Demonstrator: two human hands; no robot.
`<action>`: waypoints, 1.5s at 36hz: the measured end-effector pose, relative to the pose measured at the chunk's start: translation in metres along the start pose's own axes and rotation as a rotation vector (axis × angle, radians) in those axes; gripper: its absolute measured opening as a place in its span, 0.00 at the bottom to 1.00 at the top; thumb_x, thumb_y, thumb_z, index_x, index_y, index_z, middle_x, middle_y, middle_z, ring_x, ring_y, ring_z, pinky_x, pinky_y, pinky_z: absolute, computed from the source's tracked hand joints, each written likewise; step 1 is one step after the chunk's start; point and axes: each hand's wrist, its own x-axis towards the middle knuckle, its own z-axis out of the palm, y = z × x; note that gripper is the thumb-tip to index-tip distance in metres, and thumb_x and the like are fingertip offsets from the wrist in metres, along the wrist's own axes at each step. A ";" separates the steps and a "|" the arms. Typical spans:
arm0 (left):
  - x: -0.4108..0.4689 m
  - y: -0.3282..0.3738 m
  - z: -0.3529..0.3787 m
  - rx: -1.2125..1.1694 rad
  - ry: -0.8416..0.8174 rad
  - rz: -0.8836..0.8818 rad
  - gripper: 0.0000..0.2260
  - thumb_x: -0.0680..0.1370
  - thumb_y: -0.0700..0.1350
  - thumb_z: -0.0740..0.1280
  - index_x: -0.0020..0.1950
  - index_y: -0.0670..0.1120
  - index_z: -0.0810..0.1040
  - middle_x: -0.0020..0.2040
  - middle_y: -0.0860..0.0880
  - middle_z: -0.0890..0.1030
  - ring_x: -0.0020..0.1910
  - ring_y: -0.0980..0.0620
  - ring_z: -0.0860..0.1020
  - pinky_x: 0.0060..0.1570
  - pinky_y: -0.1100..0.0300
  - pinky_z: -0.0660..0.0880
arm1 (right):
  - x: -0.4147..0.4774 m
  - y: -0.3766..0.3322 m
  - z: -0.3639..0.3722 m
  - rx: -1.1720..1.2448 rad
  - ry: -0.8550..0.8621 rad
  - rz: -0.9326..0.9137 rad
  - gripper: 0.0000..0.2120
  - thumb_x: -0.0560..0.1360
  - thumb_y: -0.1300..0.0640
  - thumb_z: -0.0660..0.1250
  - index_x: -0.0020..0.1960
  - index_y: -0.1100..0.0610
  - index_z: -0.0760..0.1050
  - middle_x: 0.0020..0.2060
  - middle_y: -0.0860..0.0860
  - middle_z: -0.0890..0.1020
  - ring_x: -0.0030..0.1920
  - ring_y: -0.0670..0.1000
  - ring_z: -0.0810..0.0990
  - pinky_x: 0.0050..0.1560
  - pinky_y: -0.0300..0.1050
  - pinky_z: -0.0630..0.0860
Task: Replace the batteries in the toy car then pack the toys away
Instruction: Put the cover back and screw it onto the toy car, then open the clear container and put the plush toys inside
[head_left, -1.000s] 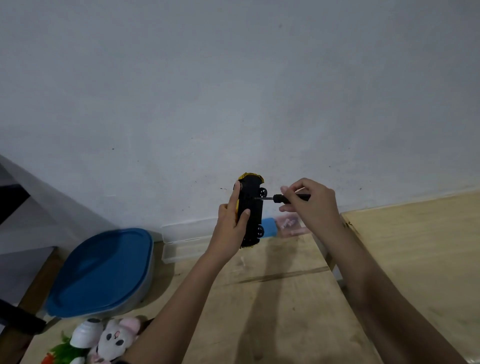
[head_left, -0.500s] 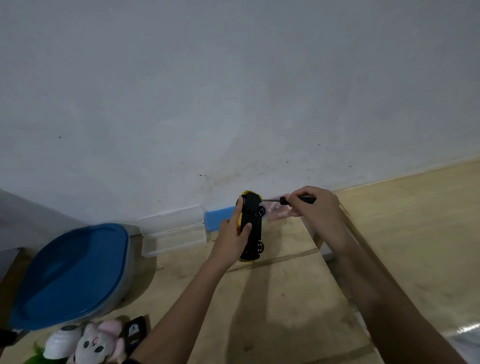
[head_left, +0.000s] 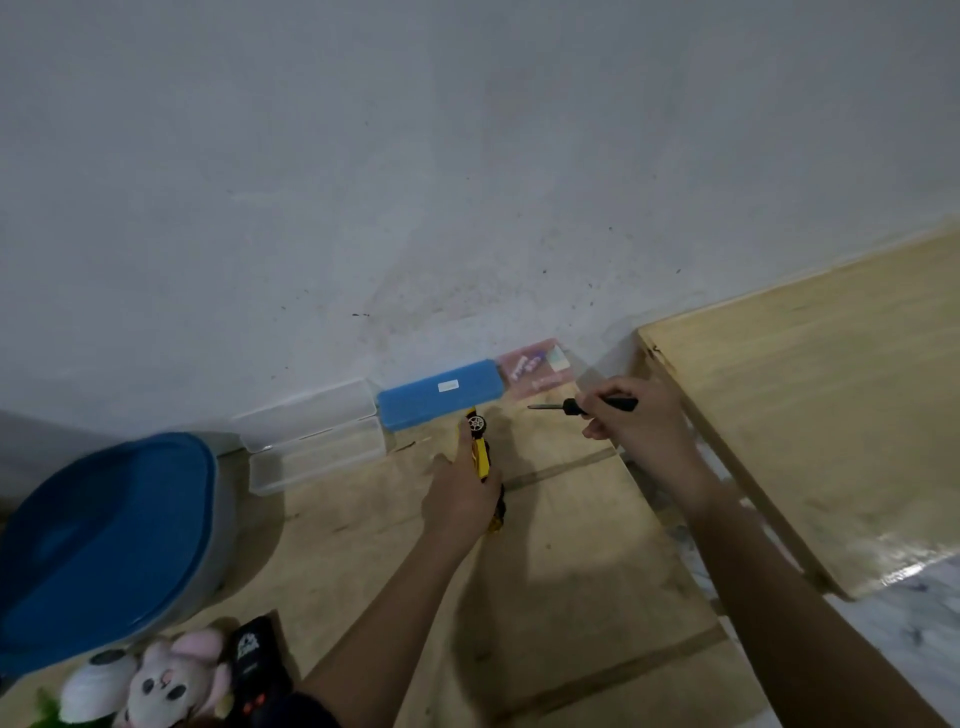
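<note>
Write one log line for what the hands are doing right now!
left hand: holds toy car | right hand: holds screwdriver | tip: off the car | toys: unpacked

I see bare surface (head_left: 566, 561) open between my two arms; along the far edge the clear boxes (head_left: 311, 434), blue case (head_left: 439, 392) and pink case (head_left: 535, 366) block passage.

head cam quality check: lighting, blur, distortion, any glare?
Head view: dim, bluish light; soft overall, with the toy car and plush toys smeared. Arms cast soft shadows on the wooden table. Wide-angle bending tilts the wall line. Glare only on the right board's near corner. The screwdriver stays readable.
</note>
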 end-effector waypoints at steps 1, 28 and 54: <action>0.001 0.001 0.002 0.026 0.020 -0.010 0.32 0.79 0.56 0.58 0.77 0.57 0.42 0.64 0.41 0.67 0.54 0.42 0.74 0.47 0.53 0.74 | -0.001 0.001 -0.001 -0.002 0.001 0.000 0.05 0.73 0.61 0.69 0.46 0.63 0.79 0.39 0.56 0.83 0.29 0.46 0.82 0.32 0.32 0.77; 0.020 0.044 0.045 0.123 -0.205 -0.006 0.38 0.75 0.60 0.64 0.77 0.57 0.43 0.75 0.39 0.44 0.71 0.37 0.57 0.64 0.46 0.66 | -0.039 0.045 -0.036 -0.104 0.165 -0.002 0.03 0.72 0.61 0.70 0.40 0.59 0.79 0.30 0.53 0.82 0.26 0.44 0.81 0.30 0.33 0.77; 0.003 -0.167 -0.099 -0.587 0.356 -0.141 0.27 0.77 0.45 0.67 0.74 0.47 0.61 0.74 0.47 0.61 0.71 0.48 0.63 0.69 0.52 0.64 | 0.009 -0.007 0.163 -0.142 -0.356 0.010 0.01 0.72 0.61 0.71 0.42 0.57 0.79 0.39 0.53 0.82 0.38 0.48 0.80 0.33 0.34 0.78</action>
